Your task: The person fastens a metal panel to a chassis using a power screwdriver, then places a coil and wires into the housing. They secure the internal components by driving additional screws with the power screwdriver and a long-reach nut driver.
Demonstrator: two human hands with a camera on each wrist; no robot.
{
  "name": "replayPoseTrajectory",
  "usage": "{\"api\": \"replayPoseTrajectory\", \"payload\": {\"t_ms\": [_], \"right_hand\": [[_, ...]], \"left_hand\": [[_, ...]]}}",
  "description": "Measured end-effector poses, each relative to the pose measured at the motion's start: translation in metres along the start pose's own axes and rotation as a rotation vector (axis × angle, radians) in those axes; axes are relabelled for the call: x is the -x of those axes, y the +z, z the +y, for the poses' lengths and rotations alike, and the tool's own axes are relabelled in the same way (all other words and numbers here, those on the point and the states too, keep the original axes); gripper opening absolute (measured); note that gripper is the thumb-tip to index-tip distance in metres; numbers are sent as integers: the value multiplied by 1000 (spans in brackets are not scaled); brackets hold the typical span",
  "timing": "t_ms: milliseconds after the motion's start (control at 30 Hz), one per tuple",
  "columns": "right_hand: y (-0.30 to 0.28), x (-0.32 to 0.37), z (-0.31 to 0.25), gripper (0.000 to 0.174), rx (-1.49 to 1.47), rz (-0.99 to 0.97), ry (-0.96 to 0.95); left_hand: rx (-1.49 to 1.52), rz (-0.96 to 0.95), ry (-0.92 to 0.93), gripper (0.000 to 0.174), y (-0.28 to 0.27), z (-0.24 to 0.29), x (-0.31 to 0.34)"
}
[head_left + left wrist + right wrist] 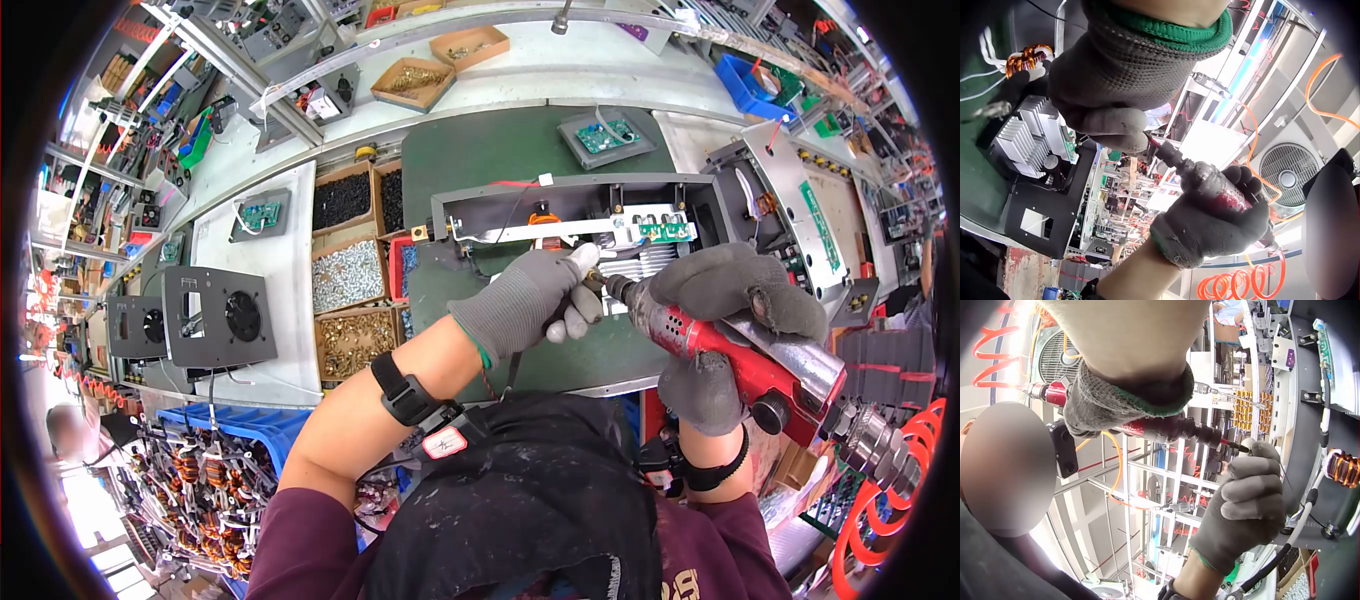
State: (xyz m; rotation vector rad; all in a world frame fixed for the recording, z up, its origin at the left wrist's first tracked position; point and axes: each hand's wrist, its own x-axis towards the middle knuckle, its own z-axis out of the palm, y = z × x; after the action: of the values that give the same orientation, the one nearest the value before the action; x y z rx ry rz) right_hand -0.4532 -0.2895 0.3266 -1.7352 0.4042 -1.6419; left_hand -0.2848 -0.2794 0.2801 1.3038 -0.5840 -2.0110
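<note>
My gloved right hand (705, 395) grips a red air screwdriver (765, 385), its nose pointing left toward my other hand. The gloved left hand (535, 295) has its fingers curled, with thumb and fingertips pinching at the tip of the driver bit (1234, 445). Any small part between those fingertips is hidden. Both hands are over the near side of a dark grey metal housing (585, 195). Inside it show a silver finned heat sink (1022, 140), a green circuit board (665, 229) and a copper-wound coil (1342, 469).
Left of the green mat (450, 150) are bins of silver screws (348, 277), brass-coloured parts (352, 343) and black parts (343, 200). A circuit board in a grey tray (605, 138) lies behind the housing. An orange coiled hose (870, 530) hangs at the right.
</note>
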Motion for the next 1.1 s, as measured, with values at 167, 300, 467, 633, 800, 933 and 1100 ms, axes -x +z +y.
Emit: {"api": "replayPoseTrajectory", "payload": {"t_ms": [167,300,467,633,800,933,1100], "right_hand": [[-7,-2,-5,44,40,64,37],[-27,-1,-7,50,-95,245,106],[-54,-10,-10,47,-134,236,65],[-79,-8,-13,45,-366,387,279],[-90,7,0,36,-637,512,574],[-95,15,11,31,-739,602,670],[-93,19,19,31,-796,688,760]], "left_hand": [[-387,-36,159,28,-26,4,9],[-1651,37,1038,37,-71,-1,26],[-1528,-129,1047,39,-55,-24,14],[-1684,-163,1144,23,-22,-21,-20],[-1701,-15,1413,19,-16,-19,-30],[-1724,2,1454,18,-14,-21,-34],[-1701,84,1488,20,-7,-20,-39]]}}
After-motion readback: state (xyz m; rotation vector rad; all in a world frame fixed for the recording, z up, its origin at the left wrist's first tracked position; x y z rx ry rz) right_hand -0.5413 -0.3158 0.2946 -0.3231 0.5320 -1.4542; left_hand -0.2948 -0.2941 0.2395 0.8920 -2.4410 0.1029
